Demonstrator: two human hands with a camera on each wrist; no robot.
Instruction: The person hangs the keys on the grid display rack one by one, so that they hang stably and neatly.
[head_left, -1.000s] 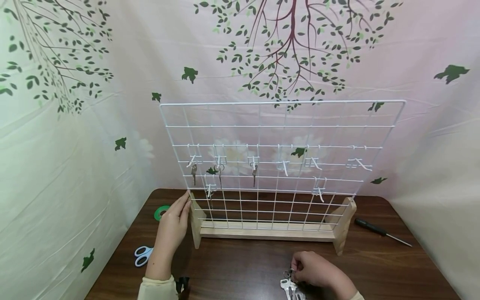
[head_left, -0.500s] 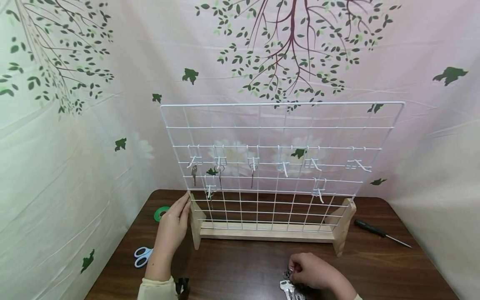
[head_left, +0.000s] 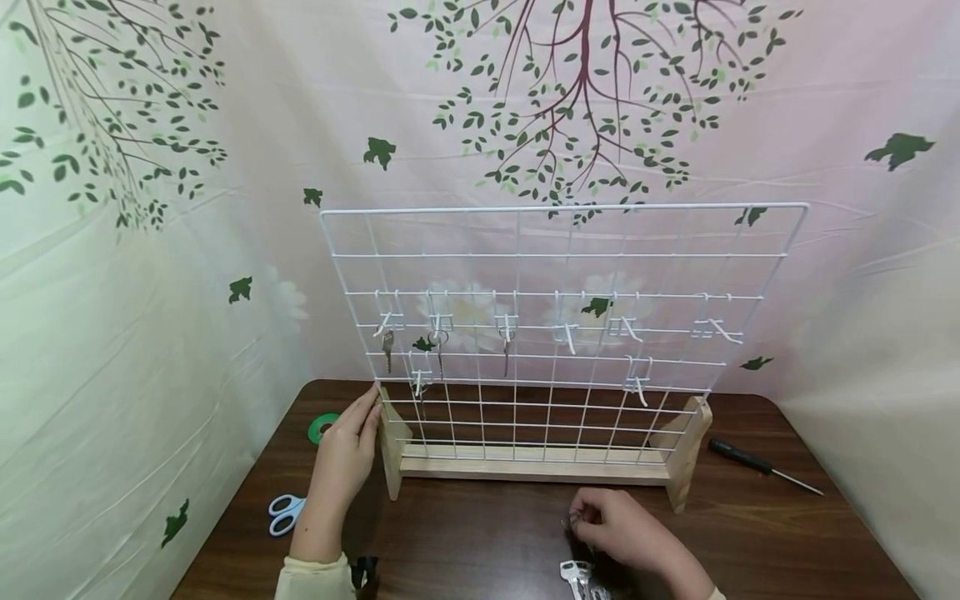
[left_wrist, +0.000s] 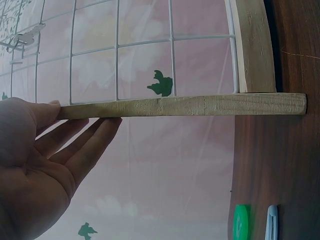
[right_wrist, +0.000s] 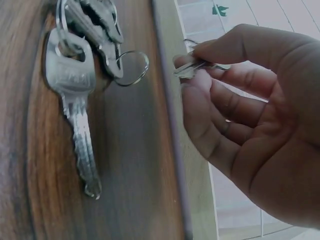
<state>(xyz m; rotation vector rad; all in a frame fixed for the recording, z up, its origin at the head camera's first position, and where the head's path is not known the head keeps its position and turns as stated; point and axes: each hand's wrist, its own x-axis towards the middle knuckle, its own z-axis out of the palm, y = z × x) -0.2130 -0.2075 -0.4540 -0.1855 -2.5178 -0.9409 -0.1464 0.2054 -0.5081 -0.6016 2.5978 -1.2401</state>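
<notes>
My left hand (head_left: 347, 446) grips the left wooden upright (left_wrist: 200, 105) of a white wire grid rack (head_left: 517, 375), thumb on one face and fingers on the other. Over the table, my right hand (head_left: 622, 529) pinches a small metal key (right_wrist: 189, 69) between thumb and fingertips; much of it is covered by them. Below lie several loose silver keys (right_wrist: 72, 65) on rings, cut off by the lower frame edge in the head view. Single keys hang from hooks on the grid's left half, among them a key (head_left: 387, 350) at the far left.
On the right half, hooks (head_left: 637, 385) carry no keys. A screwdriver (head_left: 742, 454) lies right of the stand. Green tape (head_left: 321, 427) and light-blue scissors (head_left: 285, 512) are at the left, with a small black object (head_left: 365, 570) by the left sleeve. A printed cloth hangs behind.
My right hand has lifted a key away from the loose pile and moved slightly up and left toward the rack. The left hand stays on the upright.
</notes>
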